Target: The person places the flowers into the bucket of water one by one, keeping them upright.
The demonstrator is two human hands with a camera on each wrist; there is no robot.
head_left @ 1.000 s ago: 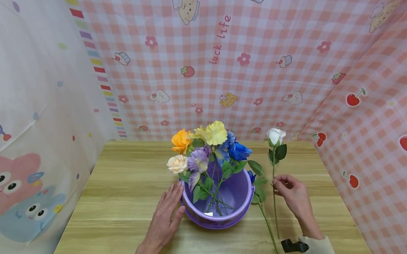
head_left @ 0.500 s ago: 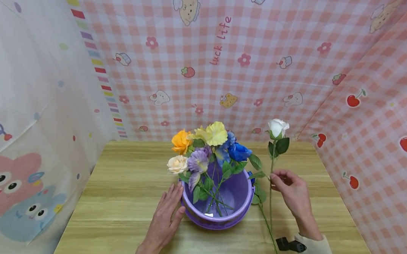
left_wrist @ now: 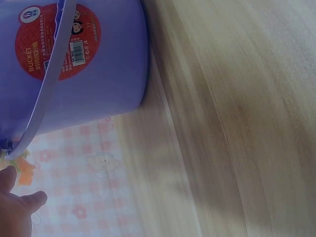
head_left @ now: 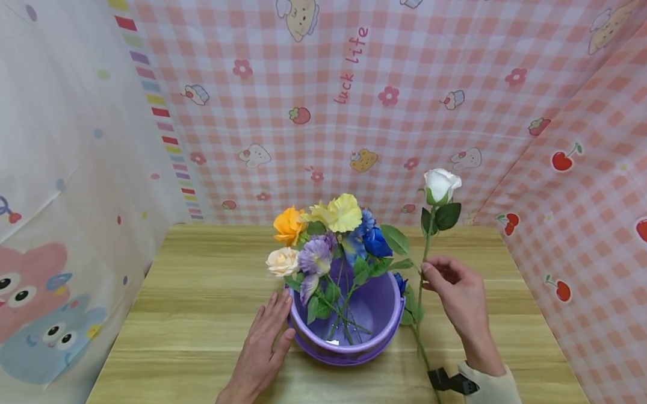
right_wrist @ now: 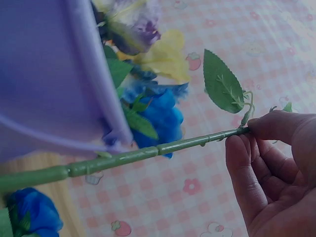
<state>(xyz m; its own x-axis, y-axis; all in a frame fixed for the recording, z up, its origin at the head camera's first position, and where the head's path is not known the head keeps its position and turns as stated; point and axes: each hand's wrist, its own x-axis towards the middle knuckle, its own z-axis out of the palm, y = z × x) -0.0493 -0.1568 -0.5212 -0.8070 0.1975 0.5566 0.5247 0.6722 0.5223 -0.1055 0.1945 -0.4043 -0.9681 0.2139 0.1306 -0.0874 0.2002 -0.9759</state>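
Note:
My right hand (head_left: 458,295) pinches the green stem of a white rose (head_left: 442,186) between thumb and fingers, holding it upright to the right of the bucket. In the right wrist view the stem (right_wrist: 163,149) runs leftward from my fingertips past the bucket rim. A purple bucket (head_left: 347,353) holds several artificial flowers: an orange one (head_left: 289,226), a cream rose (head_left: 282,261), a yellow one (head_left: 343,212), a purple one (head_left: 316,255) and a blue rose (head_left: 377,242). My left hand (head_left: 262,346) rests with straight fingers against the bucket's left side.
Another blue flower (right_wrist: 35,212) lies on the wooden table (head_left: 198,316) right of the bucket, its stem reaching toward the front edge. The bucket's handle (left_wrist: 49,84) hangs down its side. A checked cloth (head_left: 275,95) stands behind the table.
My right hand has raised the white rose and brought it left, closer to the bucket, its stem now tilted a little. The left hand and the bucket have stayed in place.

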